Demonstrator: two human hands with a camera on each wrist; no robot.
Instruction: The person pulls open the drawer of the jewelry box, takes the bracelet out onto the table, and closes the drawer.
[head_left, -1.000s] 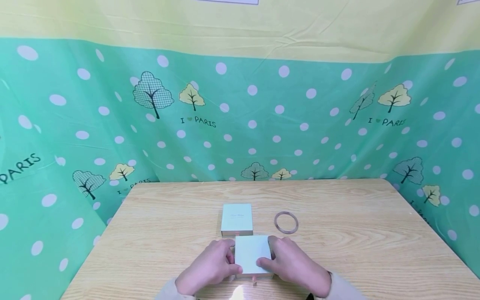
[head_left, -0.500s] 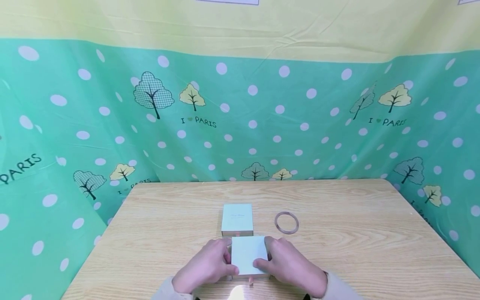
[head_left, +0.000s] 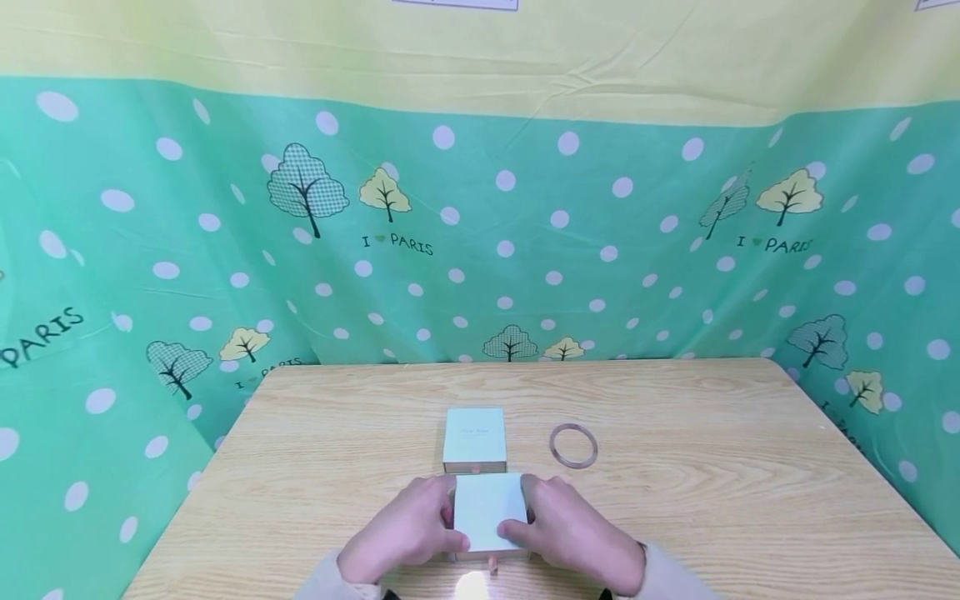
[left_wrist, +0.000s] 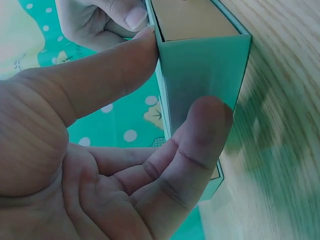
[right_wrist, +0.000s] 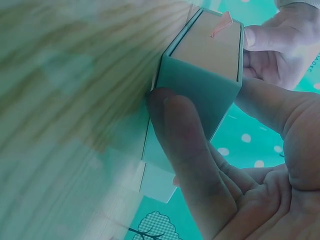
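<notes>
A pale mint drawer-style gift box (head_left: 489, 504) sits near the table's front, its slot side and pink ribbon tab (head_left: 492, 564) toward me. My left hand (head_left: 405, 533) grips its left side, thumb at the top edge and fingers along the side wall. Opposite it, my right hand (head_left: 573, 533) holds the right side, thumb on the lid. In the right wrist view the inner drawer (right_wrist: 212, 45) looks cream and sits within the sleeve. Just behind stands a second mint box (head_left: 475, 437) with small lettering on its lid. A purplish bangle (head_left: 553, 447) lies to the right of that box.
The light wood-grain table (head_left: 712, 475) reaches back to a green dotted curtain (head_left: 502, 208) with trees printed on it. The curtain also hangs along both sides.
Both hands have shifted the near box a little to the left and slightly toward me. The far box and the bangle stay where they were.
</notes>
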